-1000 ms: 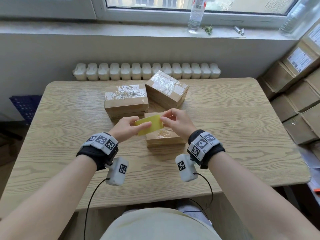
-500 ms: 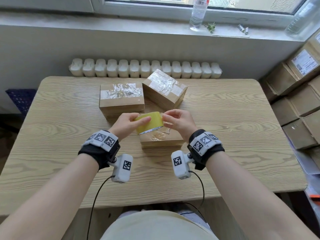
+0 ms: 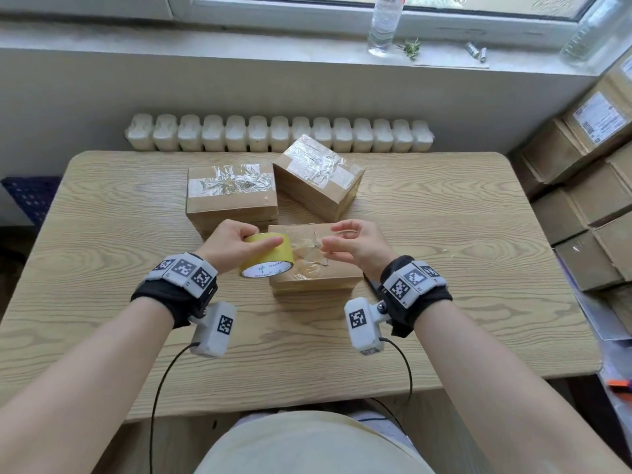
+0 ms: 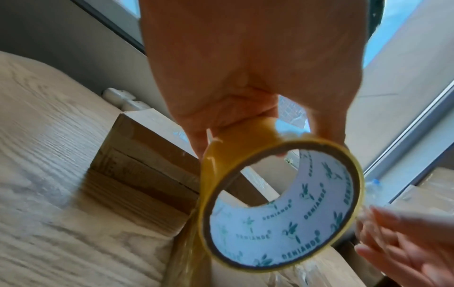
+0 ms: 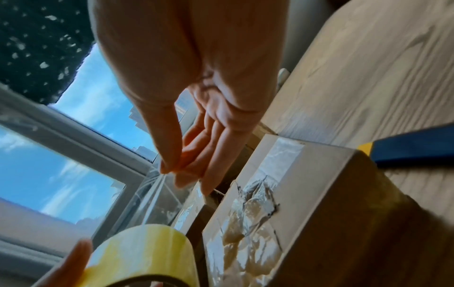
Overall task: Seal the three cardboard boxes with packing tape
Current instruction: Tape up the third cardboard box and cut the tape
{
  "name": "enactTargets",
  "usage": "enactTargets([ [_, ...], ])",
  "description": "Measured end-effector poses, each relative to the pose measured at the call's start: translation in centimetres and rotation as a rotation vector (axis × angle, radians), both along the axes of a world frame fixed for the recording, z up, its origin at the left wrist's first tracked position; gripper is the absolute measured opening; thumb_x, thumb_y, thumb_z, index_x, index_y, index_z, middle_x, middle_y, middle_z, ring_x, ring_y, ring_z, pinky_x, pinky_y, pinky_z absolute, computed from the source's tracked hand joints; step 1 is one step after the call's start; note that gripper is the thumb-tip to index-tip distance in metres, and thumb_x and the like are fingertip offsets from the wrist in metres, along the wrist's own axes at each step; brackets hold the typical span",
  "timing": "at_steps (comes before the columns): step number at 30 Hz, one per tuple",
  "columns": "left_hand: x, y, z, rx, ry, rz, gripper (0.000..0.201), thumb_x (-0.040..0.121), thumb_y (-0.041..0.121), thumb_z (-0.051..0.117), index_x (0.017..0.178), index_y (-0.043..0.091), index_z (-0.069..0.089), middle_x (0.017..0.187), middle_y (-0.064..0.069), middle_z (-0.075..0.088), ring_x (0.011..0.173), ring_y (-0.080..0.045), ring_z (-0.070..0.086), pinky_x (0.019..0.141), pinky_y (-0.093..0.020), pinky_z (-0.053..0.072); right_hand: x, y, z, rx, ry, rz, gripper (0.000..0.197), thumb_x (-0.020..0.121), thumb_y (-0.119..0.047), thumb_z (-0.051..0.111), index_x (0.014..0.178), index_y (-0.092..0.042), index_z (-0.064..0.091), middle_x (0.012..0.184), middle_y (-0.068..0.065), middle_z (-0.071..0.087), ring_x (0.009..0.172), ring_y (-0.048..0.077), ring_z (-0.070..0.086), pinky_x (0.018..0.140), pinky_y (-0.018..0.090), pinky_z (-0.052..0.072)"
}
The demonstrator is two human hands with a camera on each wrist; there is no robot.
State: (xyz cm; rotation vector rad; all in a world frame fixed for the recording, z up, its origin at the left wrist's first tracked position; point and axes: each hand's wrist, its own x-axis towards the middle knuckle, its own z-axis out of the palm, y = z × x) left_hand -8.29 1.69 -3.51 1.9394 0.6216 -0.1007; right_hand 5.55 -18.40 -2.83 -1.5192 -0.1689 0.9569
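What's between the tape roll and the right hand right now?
A clear strip of tape runs from the tape roll to the pinching right hand, above the near box; the right wrist view shows it best.

Our left hand (image 3: 232,244) hides the far rim of the tape roll (image 3: 268,256). The blue tool (image 5: 412,147) is cut off by the picture's edge, and we cannot identify it.

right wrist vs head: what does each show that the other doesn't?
Right wrist only: a blue-and-yellow tool on the table behind the near box, and the clear tape strip running up to the right hand's fingertips.
Head only: both far boxes' taped tops, the bottle on the sill, stacked cartons.
Both: tape roll in the left hand, near box.
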Motion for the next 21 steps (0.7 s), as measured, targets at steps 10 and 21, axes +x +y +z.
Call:
enactTargets([
  [10, 0.1, 0.7, 0.5, 0.240, 0.117, -0.094, 0.038, 0.075, 0.043, 0.074, 0.062, 0.009, 0.062, 0.053, -0.001, 0.048, 0.048, -0.014, 0.045, 0.044, -0.025, 0.036, 0.9, -1.4, -1.3, -0.031, 0.052, -0.122, 0.034, 0.071, 0.013, 0.072, 0.090, -0.001, 0.048, 0.079, 0.017, 0.058, 0.067, 0.024, 0.067, 0.069, 0.036, 0.060],
  [21, 0.0, 1.1, -1.7, 0.497, 0.325, -0.109, 0.042, 0.075, 0.064, 0.060, 0.076, 0.023, 0.069, 0.075, 0.002, 0.066, 0.076, -0.017, 0.061, 0.068, -0.034, 0.053, 2.5, -2.0, -3.6, -0.224, -0.017, -0.146, 0.044, 0.069, 0.013, 0.075, 0.088, -0.009, 0.042, 0.100, 0.030, 0.057, 0.071, 0.027, 0.065, 0.070, 0.041, 0.060],
])
